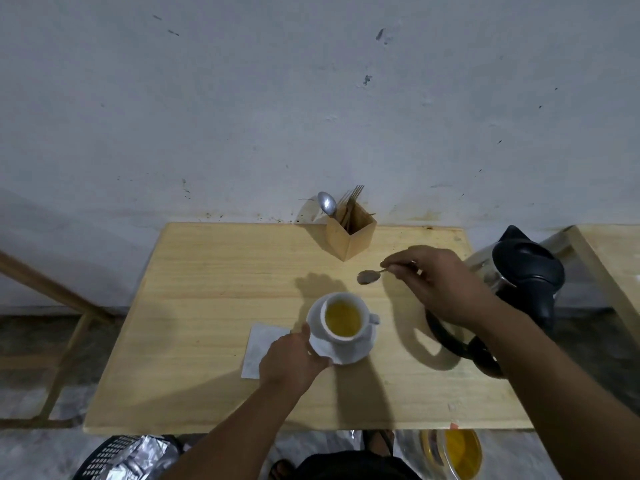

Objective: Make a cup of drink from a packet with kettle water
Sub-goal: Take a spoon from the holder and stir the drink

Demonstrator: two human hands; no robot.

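A white cup (334,332) filled with yellow drink stands on a white saucer (360,353) in the middle of the wooden table (207,289). My left hand (292,358) grips the saucer's left rim. My right hand (440,282) holds a small metal spoon (369,277) by its handle, bowl pointing left, above the table just behind and right of the cup. A steel kettle (523,275) with a black lid and handle sits at the table's right edge, behind my right wrist. No packet shows on the table.
A white napkin (258,348) lies left of the saucer, partly under my left hand. A wooden cutlery holder (351,235) with a spoon and forks stands at the back edge. A basket with foil packaging (128,457) and a yellow container (462,452) sit on the floor.
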